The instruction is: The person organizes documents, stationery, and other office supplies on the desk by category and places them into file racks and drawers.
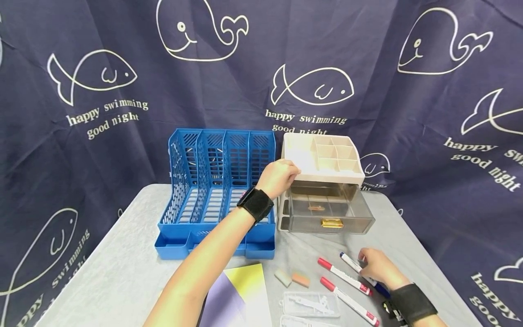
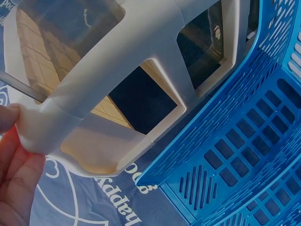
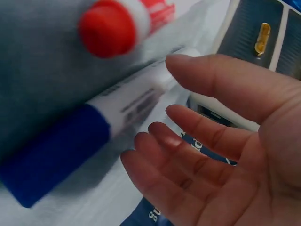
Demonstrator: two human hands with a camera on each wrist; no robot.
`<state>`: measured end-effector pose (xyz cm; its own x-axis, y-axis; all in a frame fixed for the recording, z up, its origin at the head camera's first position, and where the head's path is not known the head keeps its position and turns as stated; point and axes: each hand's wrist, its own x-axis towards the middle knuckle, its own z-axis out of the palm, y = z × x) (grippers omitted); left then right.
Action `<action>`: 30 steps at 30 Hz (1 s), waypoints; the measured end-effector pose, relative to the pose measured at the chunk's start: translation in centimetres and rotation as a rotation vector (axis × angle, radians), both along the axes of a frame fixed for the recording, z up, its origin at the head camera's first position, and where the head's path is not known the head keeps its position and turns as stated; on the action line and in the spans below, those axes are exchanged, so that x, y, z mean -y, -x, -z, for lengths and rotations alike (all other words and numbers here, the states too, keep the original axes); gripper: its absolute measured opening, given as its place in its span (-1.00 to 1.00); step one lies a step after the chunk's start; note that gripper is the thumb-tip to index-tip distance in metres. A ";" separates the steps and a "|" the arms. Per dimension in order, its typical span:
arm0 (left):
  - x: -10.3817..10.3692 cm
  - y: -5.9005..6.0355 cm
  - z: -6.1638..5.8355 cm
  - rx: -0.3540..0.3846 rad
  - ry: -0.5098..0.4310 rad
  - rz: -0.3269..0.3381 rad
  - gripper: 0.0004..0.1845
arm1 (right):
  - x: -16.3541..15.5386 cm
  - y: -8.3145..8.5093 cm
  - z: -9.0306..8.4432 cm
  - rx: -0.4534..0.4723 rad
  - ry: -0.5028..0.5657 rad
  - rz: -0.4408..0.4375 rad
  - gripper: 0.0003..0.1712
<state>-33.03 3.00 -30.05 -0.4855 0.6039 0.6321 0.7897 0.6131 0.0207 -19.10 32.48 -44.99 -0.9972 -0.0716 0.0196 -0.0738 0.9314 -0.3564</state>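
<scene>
My left hand (image 1: 279, 176) grips the front left corner of the white desktop drawer organizer (image 1: 300, 152). In the left wrist view, the thumb and fingers (image 2: 21, 176) lie on either side of that corner. Below it, a clear grey drawer (image 1: 323, 222) with a gold handle stands pulled out. My right hand (image 1: 381, 268) is over a blue marker (image 1: 347, 260) on the table. Its thumb and fingers are apart in the right wrist view, beside the marker's white barrel (image 3: 134, 99), and do not close round it. Two red markers (image 1: 345, 275) lie to its left.
A blue file rack (image 1: 173, 243) stands left of the organizer. In front lie a purple and yellow sheet (image 1: 241, 290), two small erasers (image 1: 301, 279), clear flat cases (image 1: 310, 304) and black clips (image 1: 391, 310) near the right wrist. A dark fish-print curtain (image 1: 253, 81) hangs behind.
</scene>
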 end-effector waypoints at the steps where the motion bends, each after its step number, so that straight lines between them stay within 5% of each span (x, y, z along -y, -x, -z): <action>1: 0.0 0.0 0.0 -0.002 0.001 -0.002 -0.83 | 0.0 -0.1 0.1 -0.001 -0.001 0.005 -0.64; 19: 0.0 0.2 0.3 0.014 -0.006 0.000 -0.82 | 0.2 -0.7 1.6 -0.009 0.044 -0.010 -0.72; 30: 0.1 0.1 0.1 0.005 -0.012 0.007 -0.81 | -1.2 -1.0 0.0 -0.081 0.025 -0.057 -0.72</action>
